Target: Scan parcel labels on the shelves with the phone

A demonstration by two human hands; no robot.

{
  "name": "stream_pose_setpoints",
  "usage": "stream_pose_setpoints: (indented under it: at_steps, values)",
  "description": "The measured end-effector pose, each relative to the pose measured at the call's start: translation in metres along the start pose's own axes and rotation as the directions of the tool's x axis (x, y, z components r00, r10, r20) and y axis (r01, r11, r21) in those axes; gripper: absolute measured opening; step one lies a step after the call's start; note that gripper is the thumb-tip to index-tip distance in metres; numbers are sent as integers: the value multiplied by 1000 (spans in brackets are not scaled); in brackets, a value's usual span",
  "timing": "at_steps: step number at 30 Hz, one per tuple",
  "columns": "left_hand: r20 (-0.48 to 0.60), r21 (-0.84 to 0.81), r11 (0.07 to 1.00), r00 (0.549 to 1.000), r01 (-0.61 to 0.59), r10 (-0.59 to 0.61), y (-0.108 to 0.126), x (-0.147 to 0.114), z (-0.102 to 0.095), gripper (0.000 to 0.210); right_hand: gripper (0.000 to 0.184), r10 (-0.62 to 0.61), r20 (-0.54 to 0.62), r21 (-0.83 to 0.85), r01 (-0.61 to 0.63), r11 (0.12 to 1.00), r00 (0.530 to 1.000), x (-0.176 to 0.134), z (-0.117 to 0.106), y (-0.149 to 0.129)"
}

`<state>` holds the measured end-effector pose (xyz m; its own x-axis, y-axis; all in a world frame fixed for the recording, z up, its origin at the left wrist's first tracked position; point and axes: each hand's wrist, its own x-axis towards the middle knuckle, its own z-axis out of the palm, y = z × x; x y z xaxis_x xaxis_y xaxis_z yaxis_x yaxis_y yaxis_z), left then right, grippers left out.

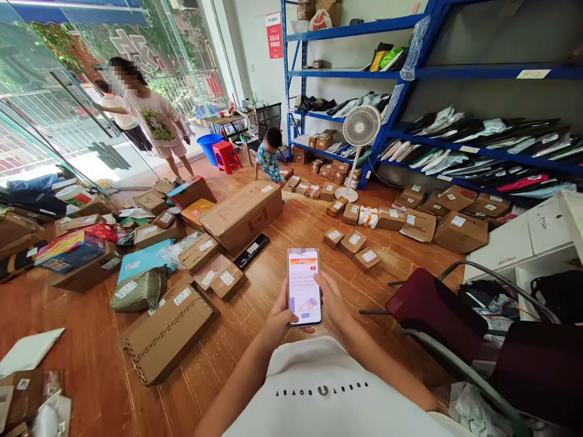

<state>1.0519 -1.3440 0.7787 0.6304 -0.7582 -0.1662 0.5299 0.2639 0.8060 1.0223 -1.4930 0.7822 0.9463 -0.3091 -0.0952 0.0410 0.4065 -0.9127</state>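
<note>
My left hand (277, 315) and right hand (333, 298): both grasping phone (304, 290) | phone: held above floor (252, 331), before my shirt (325, 413) | progress: phone lit, seemingly mid-use; remainder unclear.

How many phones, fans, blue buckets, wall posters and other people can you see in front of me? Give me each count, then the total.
Phone: 1
Fan: 1
Blue bucket: 1
Wall poster: 1
Other people: 3
Total: 7
</note>
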Motion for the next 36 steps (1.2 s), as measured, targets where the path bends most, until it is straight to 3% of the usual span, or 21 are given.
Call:
stream_pose_setpoints:
  at_steps: [4,7,11,13,18,24,29,31,33,36]
  values:
    - [5,4,1000,1000,-21,21,-4,0,1,113,38,-33,-57,-65,29,997,998,4,2,-4]
    - [20,-6,1000,1000,-8,8,-3,0,0,114,37,-157,-60,-129,148,981,986,-1,2,-1]
    - [2,-23,1000,1000,-13,13,0,-2,0,109,49,-410,-4,-280,392,876,912,-16,-1,2]
    - [-9,-37,999,1000,-26,26,2,-4,0,107,54,-467,50,-378,449,810,883,-22,-4,4]
    - [-7,-56,998,999,-35,35,3,-5,2,106,59,-519,170,-511,526,680,837,-30,-12,9]
    - [-9,-63,997,999,-46,46,3,-5,3,106,60,-550,205,-552,560,619,810,-32,-15,9]
    - [-30,-67,997,998,-49,47,1,-7,3,104,56,-595,271,-641,603,474,756,-35,-18,4]
    - [-29,-73,996,999,-48,46,1,-7,2,104,57,-606,261,-625,610,487,752,-36,-18,5]
    - [-28,-74,996,998,-57,55,0,-7,2,103,61,-600,208,-560,597,574,772,-36,-17,8]
    - [-38,-57,995,996,-84,82,0,-7,3,102,53,-458,119,-360,468,807,881,-31,-12,13]
